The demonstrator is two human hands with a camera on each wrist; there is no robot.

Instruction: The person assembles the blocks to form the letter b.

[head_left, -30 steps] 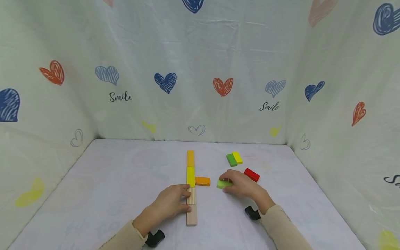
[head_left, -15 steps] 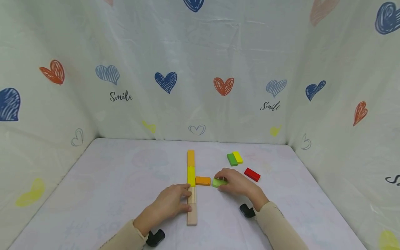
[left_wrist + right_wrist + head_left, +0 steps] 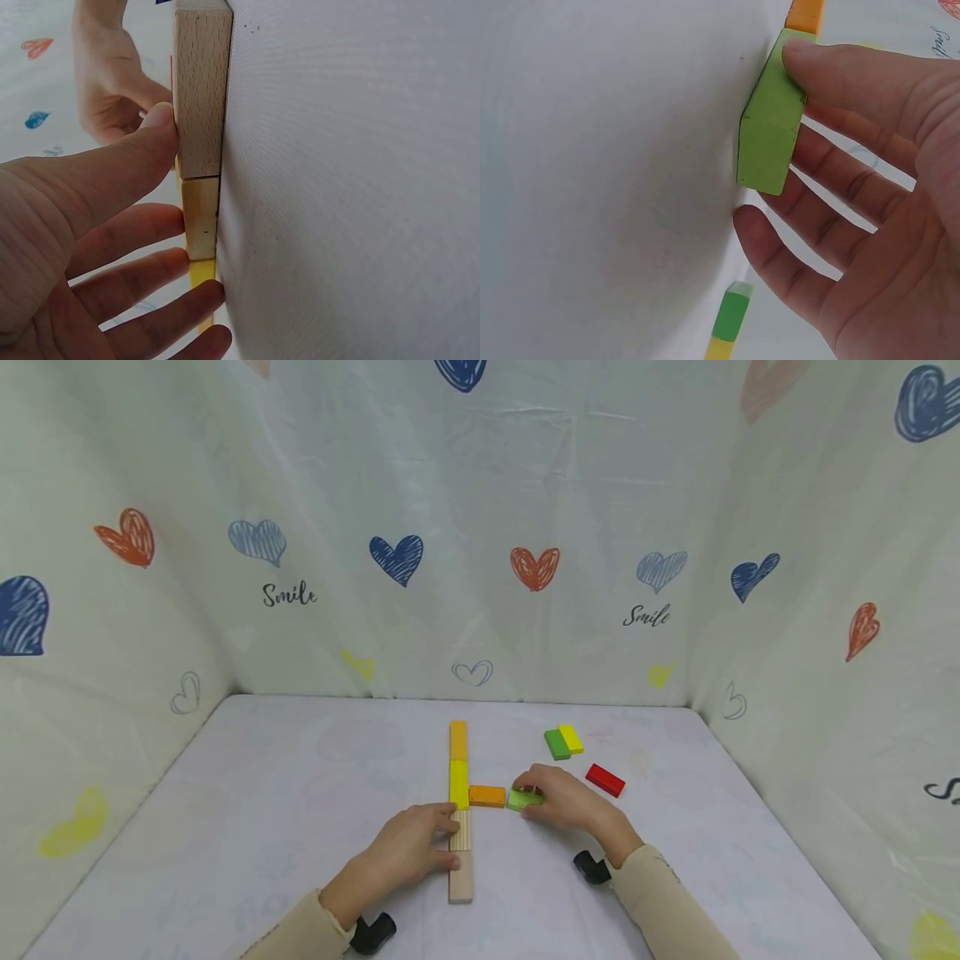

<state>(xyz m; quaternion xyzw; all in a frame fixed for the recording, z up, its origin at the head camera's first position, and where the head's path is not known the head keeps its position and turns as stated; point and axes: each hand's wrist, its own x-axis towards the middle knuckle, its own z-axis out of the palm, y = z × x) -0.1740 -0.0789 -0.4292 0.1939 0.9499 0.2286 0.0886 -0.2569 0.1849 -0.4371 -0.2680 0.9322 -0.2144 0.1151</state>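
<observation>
A straight row of blocks runs away from me in the head view: a plain wooden block (image 3: pixel 462 885), a pale striped block (image 3: pixel 463 832), a yellow block (image 3: pixel 458 782) and an orange-yellow block (image 3: pixel 458 740). My left hand (image 3: pixel 405 850) rests its thumb and extended fingertips along the row's left side. An orange block (image 3: pixel 487 797) sticks out to the right from the yellow one. Pinched between thumb and fingers of my right hand (image 3: pixel 576 806) is a light green block (image 3: pixel 769 142), end to end with the orange block; whether they touch, I cannot tell.
Behind my right hand lie a red block (image 3: pixel 605 780), a dark green block (image 3: pixel 557 744) and a second yellow block (image 3: pixel 571 739), the last two side by side. Curtains with printed hearts surround the white table (image 3: pixel 300 760) at the back and sides.
My right hand has slid the light green block left, up close to the orange block's end. The left hand has stayed in place against the row.
</observation>
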